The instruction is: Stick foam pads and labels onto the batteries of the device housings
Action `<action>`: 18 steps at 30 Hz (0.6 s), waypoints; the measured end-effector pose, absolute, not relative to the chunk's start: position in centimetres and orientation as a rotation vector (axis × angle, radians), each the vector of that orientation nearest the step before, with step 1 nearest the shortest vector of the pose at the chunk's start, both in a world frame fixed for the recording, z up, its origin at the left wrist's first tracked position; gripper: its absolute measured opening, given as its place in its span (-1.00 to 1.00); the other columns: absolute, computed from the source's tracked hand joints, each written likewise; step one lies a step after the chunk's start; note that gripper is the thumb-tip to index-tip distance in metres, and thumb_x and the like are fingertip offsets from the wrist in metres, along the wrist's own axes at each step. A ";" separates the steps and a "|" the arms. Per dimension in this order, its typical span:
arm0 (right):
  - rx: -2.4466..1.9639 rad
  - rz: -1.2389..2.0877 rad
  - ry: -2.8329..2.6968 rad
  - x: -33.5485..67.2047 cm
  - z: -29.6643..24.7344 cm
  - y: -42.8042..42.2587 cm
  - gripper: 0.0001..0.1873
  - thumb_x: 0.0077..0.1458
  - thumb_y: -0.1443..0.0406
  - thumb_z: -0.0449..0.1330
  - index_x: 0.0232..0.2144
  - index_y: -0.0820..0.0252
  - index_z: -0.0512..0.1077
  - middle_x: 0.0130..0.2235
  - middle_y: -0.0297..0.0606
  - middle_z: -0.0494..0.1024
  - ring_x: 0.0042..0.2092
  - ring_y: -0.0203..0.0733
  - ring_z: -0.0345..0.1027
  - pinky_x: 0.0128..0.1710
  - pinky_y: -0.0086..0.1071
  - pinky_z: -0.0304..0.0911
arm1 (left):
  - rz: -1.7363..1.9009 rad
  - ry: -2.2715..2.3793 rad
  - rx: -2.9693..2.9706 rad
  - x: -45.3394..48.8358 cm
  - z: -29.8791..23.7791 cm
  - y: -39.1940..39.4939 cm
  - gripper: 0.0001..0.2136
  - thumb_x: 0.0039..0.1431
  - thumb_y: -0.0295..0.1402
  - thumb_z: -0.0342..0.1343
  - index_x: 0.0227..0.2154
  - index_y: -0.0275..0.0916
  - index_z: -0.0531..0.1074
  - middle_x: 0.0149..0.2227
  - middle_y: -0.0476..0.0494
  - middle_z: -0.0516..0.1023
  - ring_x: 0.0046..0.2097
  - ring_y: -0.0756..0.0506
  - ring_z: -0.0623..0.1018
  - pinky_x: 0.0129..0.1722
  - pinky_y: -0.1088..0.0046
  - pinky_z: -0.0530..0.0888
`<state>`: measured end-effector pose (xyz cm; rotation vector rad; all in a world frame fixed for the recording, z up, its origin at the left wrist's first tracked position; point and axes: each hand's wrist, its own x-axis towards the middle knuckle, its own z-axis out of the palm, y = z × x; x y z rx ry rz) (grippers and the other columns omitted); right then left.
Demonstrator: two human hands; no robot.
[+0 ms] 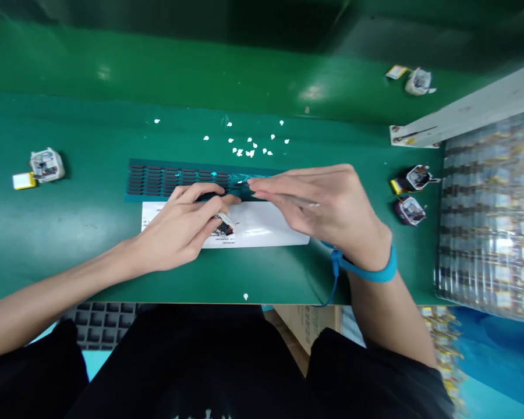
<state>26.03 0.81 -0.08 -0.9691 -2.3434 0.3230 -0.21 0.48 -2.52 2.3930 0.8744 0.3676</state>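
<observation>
My left hand [187,224] is closed around a small white-cased electronic device [224,226], its circuit board partly showing. Its index finger reaches to the lower edge of a teal sheet [133,198] with rows of small black strips. My right hand [318,198] pinches a thin metal tool, apparently tweezers [303,202], with its tip hidden by the fingers. The fingertips hover over the right part of the teal sheet, where a tiny white piece shows. Beneath both hands lies a white printed label sheet [266,227]. A blue wrist strap [375,270] circles my right wrist.
Small white round pieces [250,153] lie scattered beyond the sheet. An opened device with a yellow battery [47,165] sits at left; two more devices [410,209] sit at right. A stack of clear trays [484,221] and a white bracket [414,137] stand at far right.
</observation>
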 end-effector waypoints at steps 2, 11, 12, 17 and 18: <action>-1.005 0.406 -2.200 25.8 0.7 0.5 -0.85 0.36 0.29 0.26 -0.12 -0.06 0.62 -0.16 -0.41 0.75 -0.17 -0.13 0.69 -0.25 -0.28 0.61 | 0.373 0.876 2.371 -0.2 -2.1 0.4 -0.77 0.47 -0.42 -0.13 -0.07 -0.23 0.44 0.20 -0.28 0.58 0.30 -0.33 0.42 0.13 0.04 0.35; -0.947 0.255 -2.039 24.8 0.3 0.2 -0.65 0.30 0.38 0.29 0.04 -0.16 0.60 -0.04 -0.40 0.72 -0.12 -0.02 0.69 -0.19 -0.14 0.68 | 0.895 0.947 1.556 -1.6 2.8 -0.5 -0.91 0.38 -0.35 0.18 -0.18 -0.05 0.58 -0.17 -0.09 0.72 -0.15 -0.15 0.64 -0.10 0.30 0.54; -0.935 0.220 -2.037 24.7 0.1 0.1 -0.63 0.29 0.39 0.30 0.06 -0.17 0.59 -0.03 -0.41 0.72 -0.12 -0.01 0.69 -0.21 -0.14 0.68 | 0.921 0.991 1.367 -1.6 2.6 -0.1 -0.91 0.40 -0.32 0.17 -0.18 -0.10 0.58 -0.21 -0.13 0.71 -0.21 -0.13 0.62 -0.18 0.33 0.53; -0.851 0.214 -2.059 24.4 0.2 -0.9 -0.50 0.24 0.40 0.36 0.15 -0.19 0.54 0.09 -0.35 0.64 -0.11 -0.02 0.70 -0.24 -0.18 0.68 | 0.746 0.906 0.846 -1.1 0.6 0.9 -0.88 0.28 -0.34 0.24 -0.31 -0.29 0.59 -0.30 -0.25 0.68 -0.36 -0.08 0.54 -0.34 0.38 0.50; -0.820 0.225 -2.096 24.4 0.4 -1.2 -0.48 0.22 0.41 0.37 0.16 -0.15 0.53 0.11 -0.31 0.62 -0.11 -0.03 0.70 -0.22 -0.19 0.68 | 0.755 0.933 0.863 -0.9 0.3 0.8 -0.88 0.26 -0.33 0.27 -0.32 -0.29 0.60 -0.32 -0.21 0.67 -0.38 -0.06 0.52 -0.36 0.40 0.49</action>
